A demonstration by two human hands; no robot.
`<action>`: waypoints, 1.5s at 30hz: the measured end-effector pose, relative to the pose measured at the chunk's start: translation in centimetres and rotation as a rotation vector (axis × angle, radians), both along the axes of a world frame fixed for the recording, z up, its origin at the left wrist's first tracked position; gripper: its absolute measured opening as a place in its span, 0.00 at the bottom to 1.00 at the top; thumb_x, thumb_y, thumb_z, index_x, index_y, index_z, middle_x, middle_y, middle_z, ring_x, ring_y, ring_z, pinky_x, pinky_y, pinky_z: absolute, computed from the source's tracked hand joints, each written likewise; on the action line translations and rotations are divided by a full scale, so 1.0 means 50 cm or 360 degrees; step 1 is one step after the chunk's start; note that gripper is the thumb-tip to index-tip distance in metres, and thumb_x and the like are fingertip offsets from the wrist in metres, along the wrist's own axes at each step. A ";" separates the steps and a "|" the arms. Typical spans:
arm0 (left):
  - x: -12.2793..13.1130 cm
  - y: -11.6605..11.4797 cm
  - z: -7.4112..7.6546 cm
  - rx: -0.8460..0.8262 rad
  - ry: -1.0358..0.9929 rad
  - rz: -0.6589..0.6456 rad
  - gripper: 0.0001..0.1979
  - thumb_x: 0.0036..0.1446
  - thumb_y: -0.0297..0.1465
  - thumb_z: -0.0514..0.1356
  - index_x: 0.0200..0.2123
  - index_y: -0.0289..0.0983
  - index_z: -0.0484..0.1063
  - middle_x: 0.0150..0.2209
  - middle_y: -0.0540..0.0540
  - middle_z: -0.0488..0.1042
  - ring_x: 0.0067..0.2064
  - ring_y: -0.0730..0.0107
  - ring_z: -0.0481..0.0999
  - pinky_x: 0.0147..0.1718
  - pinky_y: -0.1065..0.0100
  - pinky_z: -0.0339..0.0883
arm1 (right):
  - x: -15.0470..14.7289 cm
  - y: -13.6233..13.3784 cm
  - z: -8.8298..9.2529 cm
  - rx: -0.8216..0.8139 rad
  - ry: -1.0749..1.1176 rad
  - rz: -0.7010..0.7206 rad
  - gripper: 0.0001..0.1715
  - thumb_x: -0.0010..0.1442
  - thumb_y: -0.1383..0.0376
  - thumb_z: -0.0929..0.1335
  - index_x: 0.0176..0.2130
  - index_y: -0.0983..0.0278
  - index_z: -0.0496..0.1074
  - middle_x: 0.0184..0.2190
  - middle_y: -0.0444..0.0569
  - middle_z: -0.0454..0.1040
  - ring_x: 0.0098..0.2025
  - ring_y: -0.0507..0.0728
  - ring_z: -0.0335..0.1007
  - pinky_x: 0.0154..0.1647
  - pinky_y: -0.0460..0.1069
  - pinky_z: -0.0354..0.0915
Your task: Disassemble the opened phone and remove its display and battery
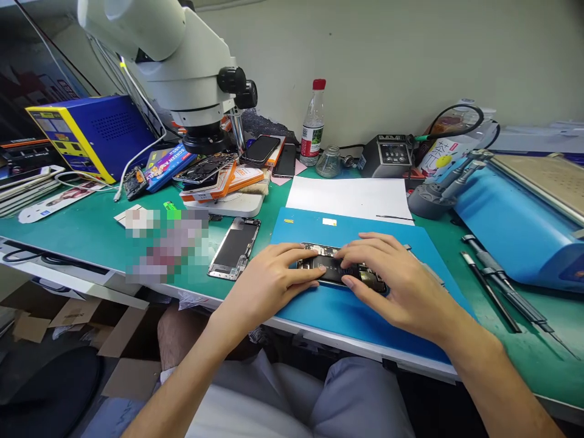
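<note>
An opened phone body (331, 267) lies on the blue mat (365, 316), its black battery and inner parts facing up. My left hand (267, 280) rests at its left end, fingers stretched out over the edge and the battery. From the right, my right hand (392, 280) reaches over the other end, fingers apart, fingertips on or just above the battery. Left of the mat, a separate phone screen (235, 248) lies on the green table (114, 243), its inner side up.
A microscope (182, 73) stands over stacked phones and orange boxes (232, 182) at the back left. White paper (347, 198) lies behind the mat. Near the wall stands a bottle (312, 125). Screwdrivers (506, 286) lie at the right, beside a blue machine (524, 219).
</note>
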State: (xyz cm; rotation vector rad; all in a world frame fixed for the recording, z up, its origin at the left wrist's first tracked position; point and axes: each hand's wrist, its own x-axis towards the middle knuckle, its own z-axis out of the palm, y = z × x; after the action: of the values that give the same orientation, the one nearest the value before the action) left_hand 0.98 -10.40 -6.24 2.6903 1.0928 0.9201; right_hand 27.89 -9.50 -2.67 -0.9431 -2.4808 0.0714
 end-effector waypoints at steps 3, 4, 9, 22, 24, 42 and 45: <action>0.000 0.002 -0.002 0.0011 0.0011 -0.0006 0.13 0.71 0.35 0.63 0.55 0.46 0.83 0.60 0.45 0.80 0.63 0.55 0.78 0.58 0.52 0.76 | -0.007 -0.001 0.002 0.0062 -0.0010 0.0017 0.09 0.71 0.62 0.67 0.50 0.59 0.73 0.52 0.50 0.80 0.57 0.62 0.74 0.61 0.61 0.69; 0.000 0.002 -0.003 0.0016 0.0011 -0.0010 0.13 0.71 0.35 0.63 0.55 0.46 0.83 0.61 0.45 0.80 0.63 0.55 0.78 0.58 0.52 0.76 | -0.008 0.000 0.001 0.0079 -0.0027 0.0003 0.10 0.71 0.62 0.67 0.51 0.59 0.73 0.52 0.51 0.80 0.57 0.62 0.74 0.59 0.60 0.69; -0.001 0.003 -0.002 0.0029 -0.0012 -0.0021 0.13 0.71 0.34 0.63 0.55 0.46 0.83 0.60 0.45 0.80 0.63 0.56 0.78 0.59 0.53 0.75 | -0.007 0.003 -0.007 0.0063 -0.0100 -0.0031 0.14 0.71 0.59 0.68 0.54 0.60 0.73 0.54 0.53 0.78 0.59 0.64 0.72 0.57 0.60 0.70; 0.000 0.002 0.006 -0.0002 -0.0004 -0.0013 0.13 0.73 0.36 0.61 0.54 0.45 0.83 0.61 0.45 0.80 0.63 0.56 0.77 0.60 0.52 0.75 | -0.020 0.006 -0.014 -0.0053 -0.0129 -0.0056 0.12 0.71 0.59 0.68 0.53 0.58 0.70 0.54 0.53 0.76 0.58 0.63 0.70 0.57 0.60 0.69; 0.000 0.002 0.007 -0.0007 0.0007 -0.0004 0.13 0.73 0.36 0.60 0.54 0.46 0.83 0.61 0.45 0.80 0.63 0.56 0.77 0.60 0.53 0.74 | -0.025 0.009 -0.012 -0.0041 -0.0141 -0.0057 0.10 0.72 0.60 0.68 0.51 0.58 0.70 0.53 0.52 0.76 0.58 0.64 0.69 0.57 0.60 0.69; -0.002 0.004 0.010 0.0031 0.0059 0.0019 0.12 0.73 0.37 0.61 0.53 0.46 0.83 0.59 0.46 0.81 0.62 0.58 0.78 0.58 0.56 0.74 | -0.016 0.012 -0.015 0.0042 0.0063 -0.0135 0.10 0.73 0.65 0.66 0.52 0.55 0.71 0.50 0.49 0.78 0.56 0.62 0.71 0.57 0.59 0.68; -0.002 0.003 0.007 0.0035 0.0048 0.0022 0.13 0.74 0.37 0.60 0.54 0.46 0.83 0.60 0.47 0.81 0.62 0.58 0.78 0.58 0.56 0.73 | -0.020 0.013 -0.014 0.0030 0.0007 -0.0107 0.10 0.73 0.65 0.66 0.53 0.55 0.71 0.51 0.48 0.78 0.57 0.62 0.70 0.57 0.59 0.67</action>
State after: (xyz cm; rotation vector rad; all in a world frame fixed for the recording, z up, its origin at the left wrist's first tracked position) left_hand 0.86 -10.23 -5.90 2.7263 1.1150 0.9013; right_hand 26.87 -8.86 -3.40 -1.0165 -2.4395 0.0277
